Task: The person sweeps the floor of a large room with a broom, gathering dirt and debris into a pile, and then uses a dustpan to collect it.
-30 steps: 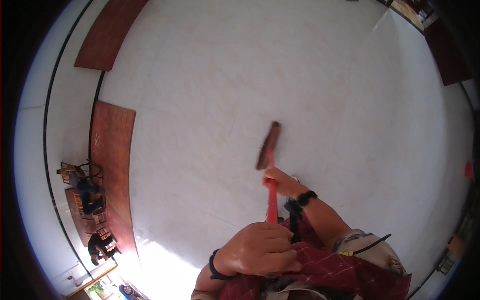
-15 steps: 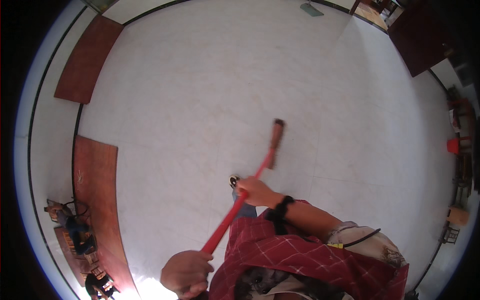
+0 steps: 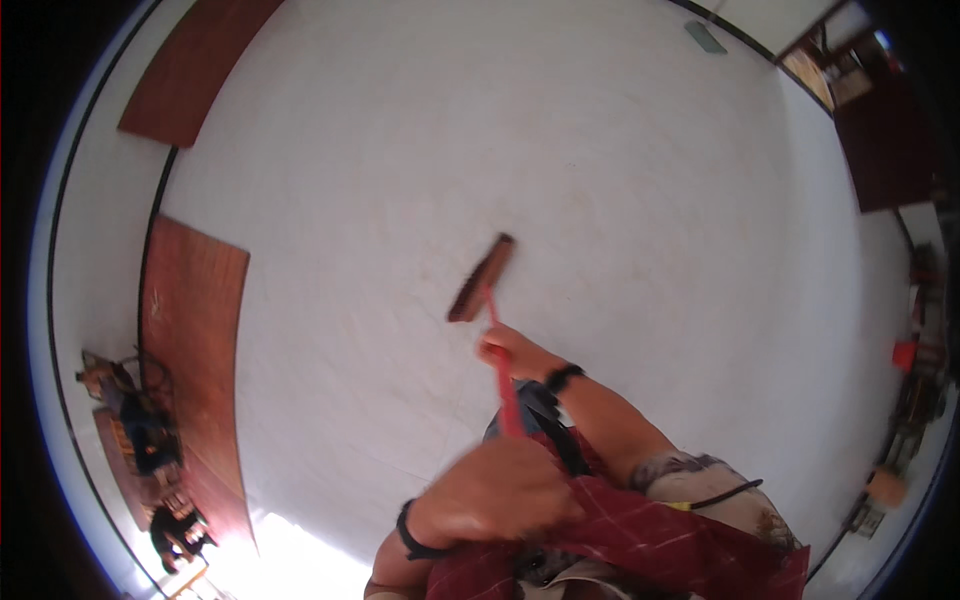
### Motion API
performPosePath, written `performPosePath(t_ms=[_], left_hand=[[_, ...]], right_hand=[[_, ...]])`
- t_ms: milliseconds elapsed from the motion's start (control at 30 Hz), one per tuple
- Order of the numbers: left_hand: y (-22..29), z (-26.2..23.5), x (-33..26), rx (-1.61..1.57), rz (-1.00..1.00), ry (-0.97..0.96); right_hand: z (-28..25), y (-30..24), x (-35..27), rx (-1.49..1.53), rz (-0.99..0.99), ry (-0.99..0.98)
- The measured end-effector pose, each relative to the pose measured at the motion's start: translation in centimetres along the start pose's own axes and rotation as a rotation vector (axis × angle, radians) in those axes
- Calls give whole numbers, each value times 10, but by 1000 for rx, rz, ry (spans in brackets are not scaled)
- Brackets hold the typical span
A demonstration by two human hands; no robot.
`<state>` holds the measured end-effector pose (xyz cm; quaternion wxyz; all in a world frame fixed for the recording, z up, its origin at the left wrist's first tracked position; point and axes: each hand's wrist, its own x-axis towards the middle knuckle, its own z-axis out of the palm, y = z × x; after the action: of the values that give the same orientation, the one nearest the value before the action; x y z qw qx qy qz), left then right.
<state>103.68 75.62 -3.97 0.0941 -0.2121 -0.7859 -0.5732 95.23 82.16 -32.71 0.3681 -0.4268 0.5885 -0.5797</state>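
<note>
I hold a broom with a red handle (image 3: pixel 508 405) and a long brown head (image 3: pixel 482 278) lined with dark bristles. Its head lies over the pale floor ahead of me, slanting from lower left to upper right, slightly blurred. My right hand (image 3: pixel 520 354), with a black band at the wrist, is closed round the handle a short way behind the head. Close to my body, my left hand (image 3: pixel 500 492), also with a black wristband, is closed at the upper end of the handle; its fingers are partly hidden. A red checked apron (image 3: pixel 650 535) covers my front.
Reddish-brown boards (image 3: pixel 195 350) lie along the left side, where people (image 3: pixel 140 425) sit. A grey-green dustpan (image 3: pixel 706 38) stands by the far wall. At far right is a dark red door (image 3: pixel 885 150); a red container (image 3: pixel 904 354) and furniture line the right side.
The broom head has swung left and now slants the other way. My left hand has moved right and forward, in front of my body; my right hand has shifted slightly forward. The whole view has turned somewhat.
</note>
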Motion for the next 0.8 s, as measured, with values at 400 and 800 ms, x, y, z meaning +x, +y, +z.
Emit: performPosePath(t_ms=[400,800], left_hand=[[-26,-31,-46,-391,-414,497],[8,-77,33,660,-340,381]], right_hand=[[-91,-15,-86,-391,353,55],[8,-20,189,10,-214,-200]])
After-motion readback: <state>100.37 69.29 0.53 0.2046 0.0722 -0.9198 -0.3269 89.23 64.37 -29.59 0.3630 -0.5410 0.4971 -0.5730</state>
